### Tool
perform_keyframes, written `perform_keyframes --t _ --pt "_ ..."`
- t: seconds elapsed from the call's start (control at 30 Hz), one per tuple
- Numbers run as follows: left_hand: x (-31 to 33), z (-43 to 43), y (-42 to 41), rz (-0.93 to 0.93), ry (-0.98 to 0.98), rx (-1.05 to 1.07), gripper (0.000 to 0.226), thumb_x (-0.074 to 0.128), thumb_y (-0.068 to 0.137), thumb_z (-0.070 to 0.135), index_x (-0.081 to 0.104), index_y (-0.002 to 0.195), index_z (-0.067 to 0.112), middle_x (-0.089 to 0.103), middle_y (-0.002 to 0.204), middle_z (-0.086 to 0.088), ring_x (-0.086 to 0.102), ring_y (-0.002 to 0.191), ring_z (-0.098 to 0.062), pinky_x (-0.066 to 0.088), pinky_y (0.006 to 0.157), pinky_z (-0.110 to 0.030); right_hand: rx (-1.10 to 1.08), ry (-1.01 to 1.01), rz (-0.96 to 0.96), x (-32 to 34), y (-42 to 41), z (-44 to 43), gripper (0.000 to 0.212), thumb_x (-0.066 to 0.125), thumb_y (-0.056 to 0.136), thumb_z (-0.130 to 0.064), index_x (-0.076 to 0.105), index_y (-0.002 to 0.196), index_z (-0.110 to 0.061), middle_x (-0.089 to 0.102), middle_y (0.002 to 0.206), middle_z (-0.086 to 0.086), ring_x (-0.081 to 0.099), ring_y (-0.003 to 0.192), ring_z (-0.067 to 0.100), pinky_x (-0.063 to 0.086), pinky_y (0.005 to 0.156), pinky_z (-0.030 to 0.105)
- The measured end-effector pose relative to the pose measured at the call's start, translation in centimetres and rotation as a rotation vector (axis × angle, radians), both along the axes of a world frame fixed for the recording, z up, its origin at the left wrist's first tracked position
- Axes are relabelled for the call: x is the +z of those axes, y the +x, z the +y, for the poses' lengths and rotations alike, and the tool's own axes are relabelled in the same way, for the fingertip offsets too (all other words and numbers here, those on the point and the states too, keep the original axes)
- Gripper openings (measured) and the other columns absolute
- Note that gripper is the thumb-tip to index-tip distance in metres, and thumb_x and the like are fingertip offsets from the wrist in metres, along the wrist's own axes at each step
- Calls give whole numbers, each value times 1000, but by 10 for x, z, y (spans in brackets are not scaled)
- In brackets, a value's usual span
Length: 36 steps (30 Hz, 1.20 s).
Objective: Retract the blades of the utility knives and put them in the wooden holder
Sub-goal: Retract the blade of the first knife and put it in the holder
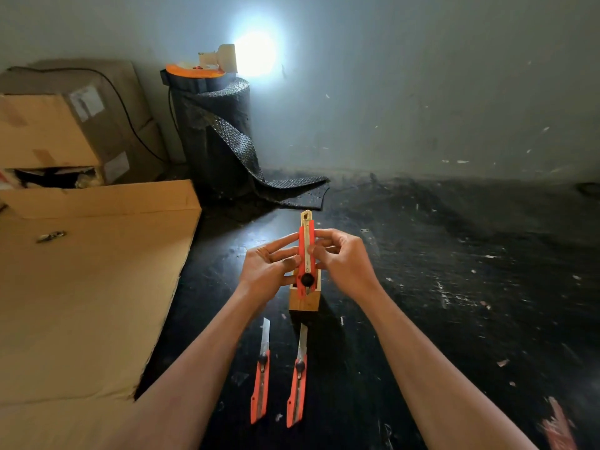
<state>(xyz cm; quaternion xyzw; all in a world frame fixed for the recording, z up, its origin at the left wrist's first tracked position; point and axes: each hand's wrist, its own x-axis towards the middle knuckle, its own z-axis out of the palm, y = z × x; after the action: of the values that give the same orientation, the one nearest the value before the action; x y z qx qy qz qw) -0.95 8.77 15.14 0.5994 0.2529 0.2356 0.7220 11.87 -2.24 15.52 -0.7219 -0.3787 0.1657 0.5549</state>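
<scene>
Both hands hold one red plastic utility knife with a black slider knob (306,254) upright above the small wooden block holder (304,297), which stands on the dark, scuffed tabletop (454,271). The left hand (266,271) grips the knife's left edge, its fingers (282,242) curled closed around the body; the right hand (344,259) pinches the right edge, its fingers closed on the handle too. The knife's metal tip points away from the person, and its lower end, with the knob, sits just over the holder's open top; whether it touches the wood cannot be told.

Nearer the person than the holder, two more red utility knives lie flat on the tabletop, side by side and close together, the left one (261,375) and the right one (298,381) both with their steel blades extended toward the holder. Left of the holder lies a large flat sheet of brown cardboard (91,287). Beyond the holder, against the wall, stands a roll of black bubble wrap (217,138).
</scene>
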Motion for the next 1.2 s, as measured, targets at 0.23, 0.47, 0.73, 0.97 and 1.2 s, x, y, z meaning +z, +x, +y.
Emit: perform_keyframes --t 0.23,0.47,0.73,0.97,1.2 --pt "-50 32 25 326 402 131 49 80 87 15 64 134 14 67 136 -7 67 121 -22 58 99 -44 -41 -64 43 -30 32 30 21 72 94 -21 67 112 -11 72 101 10 74 93 24 64 79 48" --pt "-103 47 52 559 473 -26 84 88 78 23 46 150 19 53 152 -9 54 136 -26 48 109 -47 -93 -219 -1 -71 59 59 21 72 94 -27 65 107 -13 70 97 2 70 86 12 57 63 19" --pt "-137 52 67 592 419 -71 90 84 83 27 34 158 21 52 153 -7 49 142 -27 41 114 -51 -114 -416 -15 -121 73 70 10 69 95 -28 65 100 -20 69 92 -4 67 85 11 55 66 26" --pt "-146 54 68 549 434 -74 64 79 88 20 53 146 25 68 136 -4 56 134 -24 40 113 -46 -124 -475 -51 -132 79 74 8 68 95 -22 66 102 -21 69 96 -5 66 88 11 46 63 19" --pt "-143 52 67 554 458 -91 59 78 89 21 56 144 23 71 129 -6 60 129 -28 45 109 -48 -158 -496 -100 -127 80 71 14 65 98 -19 68 111 -19 70 106 -2 66 100 16 50 74 24"
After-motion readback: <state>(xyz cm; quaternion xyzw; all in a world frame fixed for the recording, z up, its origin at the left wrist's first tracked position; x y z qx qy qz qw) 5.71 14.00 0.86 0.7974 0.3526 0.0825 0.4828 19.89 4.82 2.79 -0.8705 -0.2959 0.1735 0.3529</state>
